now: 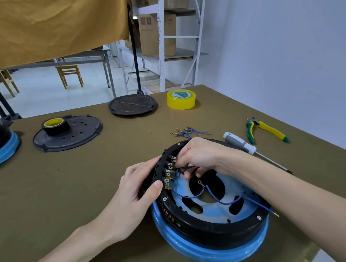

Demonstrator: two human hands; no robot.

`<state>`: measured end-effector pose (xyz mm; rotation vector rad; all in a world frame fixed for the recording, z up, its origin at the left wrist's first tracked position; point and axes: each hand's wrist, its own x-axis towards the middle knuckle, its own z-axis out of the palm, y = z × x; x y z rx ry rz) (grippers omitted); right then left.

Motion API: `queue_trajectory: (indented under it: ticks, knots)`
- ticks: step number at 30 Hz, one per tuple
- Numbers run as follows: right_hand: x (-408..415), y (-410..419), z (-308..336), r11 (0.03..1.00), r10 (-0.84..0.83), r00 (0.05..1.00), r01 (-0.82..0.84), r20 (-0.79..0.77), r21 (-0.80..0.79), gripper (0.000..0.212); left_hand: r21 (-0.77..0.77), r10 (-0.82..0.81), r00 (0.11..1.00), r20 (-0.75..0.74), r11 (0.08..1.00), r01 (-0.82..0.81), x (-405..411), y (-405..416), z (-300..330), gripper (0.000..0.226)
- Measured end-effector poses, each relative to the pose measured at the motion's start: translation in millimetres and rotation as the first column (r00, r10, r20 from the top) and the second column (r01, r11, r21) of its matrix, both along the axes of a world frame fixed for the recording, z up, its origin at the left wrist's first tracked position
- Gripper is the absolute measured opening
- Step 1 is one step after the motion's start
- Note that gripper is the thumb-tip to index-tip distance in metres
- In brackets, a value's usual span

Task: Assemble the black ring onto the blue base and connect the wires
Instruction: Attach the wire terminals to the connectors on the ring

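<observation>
The black ring (209, 225) sits on the blue base (208, 251) at the table's near right. My left hand (137, 190) grips the ring's left outer rim, thumb on top. My right hand (198, 155) reaches inside the ring and pinches a blue wire (183, 168) at the row of metal terminals (169, 173) on the ring's left inner wall. Other blue wires (222, 201) with brass ends droop across the base's open middle; one end (276, 214) hangs over the right rim.
Loose blue wires (186, 131) lie behind the ring. A screwdriver (246, 147) and green-yellow pliers (265, 130) lie to the right. Yellow tape (180, 99), a black plate (132, 105), a black cover (80, 133) with a black tape roll (54, 124) and a second blue base (0, 153) stand left and behind.
</observation>
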<state>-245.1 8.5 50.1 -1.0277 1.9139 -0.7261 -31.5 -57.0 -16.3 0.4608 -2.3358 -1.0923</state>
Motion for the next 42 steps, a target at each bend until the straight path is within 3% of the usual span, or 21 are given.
queue_trajectory:
  ticks: [7, 14, 17, 21, 26, 30, 36, 42]
  knots:
    - [-2, -2, 11, 0.998, 0.028, 0.998, -0.032, 0.058, 0.062, 0.007, -0.013, 0.004, 1.0, 0.014, 1.0, -0.004, 0, 1, 3, 0.047]
    - [-3, -2, 4, 0.998, 0.054, 0.998, -0.055, 0.036, 0.009, 0.026, 0.011, -0.002, 1.0, 0.019, 1.0, 0.002, 0, 1, 3, 0.047]
    - [-4, 1, 4, 0.997, 0.066, 0.996, -0.063, 0.053, -0.049, 0.024, -0.003, 0.007, 1.0, 0.025, 1.0, -0.007, 0, 2, 3, 0.049]
    - [-8, 10, 1, 0.988, 0.053, 0.996, -0.062, -0.071, -0.139, 0.005, -0.012, 0.015, 0.999, 0.034, 1.0, -0.014, 1, 4, 4, 0.048]
    - [0, 11, -7, 0.959, 0.031, 0.951, -0.115, -0.308, -0.258, 0.009, -0.011, 0.012, 0.999, 0.037, 1.0, -0.012, 1, 3, 5, 0.047]
    - [10, 10, -10, 0.943, 0.025, 0.803, -0.217, -0.596, -0.253, 0.012, 0.009, 0.015, 0.999, 0.037, 1.0, -0.016, 1, 2, 5, 0.048]
    - [19, 14, -9, 0.956, -0.009, 0.788, -0.174, -0.616, -0.237, 0.011, 0.044, 0.054, 0.998, 0.04, 0.997, -0.056, -1, 5, 5, 0.047]
    - [19, 18, -4, 0.964, -0.016, 0.8, -0.147, -0.6, -0.22, 0.014, 0.282, 0.106, 0.994, 0.041, 0.953, -0.113, -15, 1, 7, 0.052]
